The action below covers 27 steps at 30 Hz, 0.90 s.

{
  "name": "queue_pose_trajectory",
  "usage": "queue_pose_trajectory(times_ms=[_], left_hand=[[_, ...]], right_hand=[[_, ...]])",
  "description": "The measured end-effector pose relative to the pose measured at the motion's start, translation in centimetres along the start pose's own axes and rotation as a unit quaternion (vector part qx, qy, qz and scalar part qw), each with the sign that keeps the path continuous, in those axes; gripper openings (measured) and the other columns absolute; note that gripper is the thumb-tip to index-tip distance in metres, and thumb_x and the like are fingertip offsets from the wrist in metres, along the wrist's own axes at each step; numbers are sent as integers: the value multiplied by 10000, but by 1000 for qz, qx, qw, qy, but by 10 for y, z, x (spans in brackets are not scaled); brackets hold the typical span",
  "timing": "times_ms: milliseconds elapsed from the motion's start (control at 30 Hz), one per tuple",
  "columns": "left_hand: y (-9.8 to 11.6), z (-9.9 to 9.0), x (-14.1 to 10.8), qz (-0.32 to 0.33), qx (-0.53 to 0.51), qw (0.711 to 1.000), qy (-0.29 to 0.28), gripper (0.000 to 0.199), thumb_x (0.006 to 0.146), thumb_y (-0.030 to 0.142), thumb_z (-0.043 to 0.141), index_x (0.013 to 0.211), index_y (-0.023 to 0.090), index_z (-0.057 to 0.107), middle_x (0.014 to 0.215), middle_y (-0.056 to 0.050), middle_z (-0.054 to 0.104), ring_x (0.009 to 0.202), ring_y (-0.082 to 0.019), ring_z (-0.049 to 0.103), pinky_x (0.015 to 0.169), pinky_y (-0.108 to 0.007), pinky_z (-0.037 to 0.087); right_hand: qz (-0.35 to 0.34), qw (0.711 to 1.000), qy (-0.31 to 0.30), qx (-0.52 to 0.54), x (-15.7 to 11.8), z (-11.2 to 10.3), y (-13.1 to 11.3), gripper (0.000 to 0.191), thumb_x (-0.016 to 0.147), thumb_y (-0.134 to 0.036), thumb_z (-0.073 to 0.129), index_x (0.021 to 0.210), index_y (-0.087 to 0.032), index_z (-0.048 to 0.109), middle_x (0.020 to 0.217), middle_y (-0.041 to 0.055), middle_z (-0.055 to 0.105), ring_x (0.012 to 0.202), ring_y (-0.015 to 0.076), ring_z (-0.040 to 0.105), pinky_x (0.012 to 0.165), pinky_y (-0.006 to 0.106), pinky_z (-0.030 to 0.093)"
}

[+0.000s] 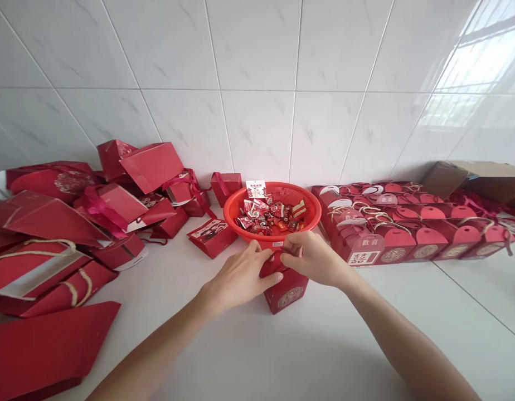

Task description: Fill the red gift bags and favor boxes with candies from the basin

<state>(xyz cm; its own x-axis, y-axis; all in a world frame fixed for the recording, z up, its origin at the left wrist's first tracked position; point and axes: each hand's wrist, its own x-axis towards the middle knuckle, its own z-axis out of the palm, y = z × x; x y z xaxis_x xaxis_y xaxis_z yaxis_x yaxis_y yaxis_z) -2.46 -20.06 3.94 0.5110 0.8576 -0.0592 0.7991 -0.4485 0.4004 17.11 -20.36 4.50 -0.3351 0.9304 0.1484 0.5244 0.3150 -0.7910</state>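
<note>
A small red gift box (286,294) with a round gold emblem stands on the white surface, right in front of the basket. My left hand (246,274) is at its upper left, fingers curled at the top and thumb lying across the front. From the right, my right hand (311,257) pinches the top of the same box, its fingers bent. Both hands partly cover the box's top, so the closure there is mostly hidden. Just behind is a red plastic basket (231,214) holding wrapped sweets (257,209) and a white printed card (256,189).
To the left lies a heap of loose red boxes (152,167), some with ribbons or rope handles. Rows of closed red boxes (393,245) stand to the right, with a brown cardboard box (475,178) behind. One red box (213,236) sits left of the basket. A tiled wall (257,133) rises behind.
</note>
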Motion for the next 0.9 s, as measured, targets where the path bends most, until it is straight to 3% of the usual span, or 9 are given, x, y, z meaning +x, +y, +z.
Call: queue_pose_trajectory(times_ms=[167, 333, 467, 567, 633, 700, 833, 900], left_hand=[[1, 6, 0, 6, -44, 999, -27, 267, 926, 450, 495, 964, 202, 589, 975, -76, 575, 842, -259, 621, 719, -377, 498], [0, 11, 4, 28, -100, 994, -24, 196, 928, 397, 506, 891, 208, 545, 984, -65, 599, 887, -251, 631, 782, -384, 520], [0, 10, 8, 55, -149, 987, -23, 267, 923, 464, 547, 1003, 217, 608, 1069, -73, 617, 955, -259, 637, 830, -392, 537], [-3, 7, 10, 96, -188, 977, -16, 528, 864, 520, 652, 1321, 270, 560, 1304, -94, 581, 1083, -281, 611, 903, -404, 534], [-6, 6, 11, 104, -205, 973, -21, 817, 806, 529, 726, 1517, 325, 380, 1429, -108, 521, 1125, -285, 598, 944, -417, 526], [-10, 6, 11, 93, -215, 971, -42, 985, 784, 518, 753, 1592, 360, 213, 1456, -120, 509, 1099, -272, 615, 934, -419, 532], [-13, 16, 12, 92, -229, 965, -86, 920, 878, 446, 658, 1601, 409, 91, 1469, -118, 502, 1065, -233, 636, 865, -380, 544], [-10, 24, 14, 107, -232, 960, -112, 864, 905, 414, 621, 1600, 406, 107, 1479, -116, 491, 1066, -221, 633, 835, -357, 547]], right_hand=[[12, 991, -36, 126, 5, 4, 4, 193, 743, -217, 607, 645, -201, 441, 626, -45, 486, 603, 106, 456, 558, 250, 344], [56, 944, -101, 308, 12, 7, 8, 182, 712, -218, 667, 698, -196, 487, 679, -12, 637, 696, 151, 633, 639, 256, 451], [51, 933, -93, 343, 13, -4, 7, 199, 713, -232, 697, 715, -194, 501, 693, 22, 705, 706, 146, 648, 720, 276, 487], [15, 942, -57, 331, 6, -23, 1, 203, 728, -260, 722, 738, -188, 533, 694, 24, 705, 711, 150, 655, 716, 279, 496], [-15, 948, -14, 317, -4, -42, -6, 221, 731, -286, 755, 758, -183, 562, 700, 6, 677, 697, 150, 655, 694, 279, 504], [-40, 952, 40, 300, -18, -62, -13, 227, 745, -305, 777, 778, -184, 588, 730, -3, 644, 680, 147, 652, 669, 281, 513], [-61, 959, 132, 245, -49, -93, -22, 220, 789, -339, 786, 766, -206, 612, 705, 8, 606, 567, 125, 564, 530, 277, 478], [-50, 960, 141, 237, -61, -99, -19, 239, 771, -342, 812, 761, -216, 609, 655, -2, 579, 516, 118, 517, 472, 274, 444]])
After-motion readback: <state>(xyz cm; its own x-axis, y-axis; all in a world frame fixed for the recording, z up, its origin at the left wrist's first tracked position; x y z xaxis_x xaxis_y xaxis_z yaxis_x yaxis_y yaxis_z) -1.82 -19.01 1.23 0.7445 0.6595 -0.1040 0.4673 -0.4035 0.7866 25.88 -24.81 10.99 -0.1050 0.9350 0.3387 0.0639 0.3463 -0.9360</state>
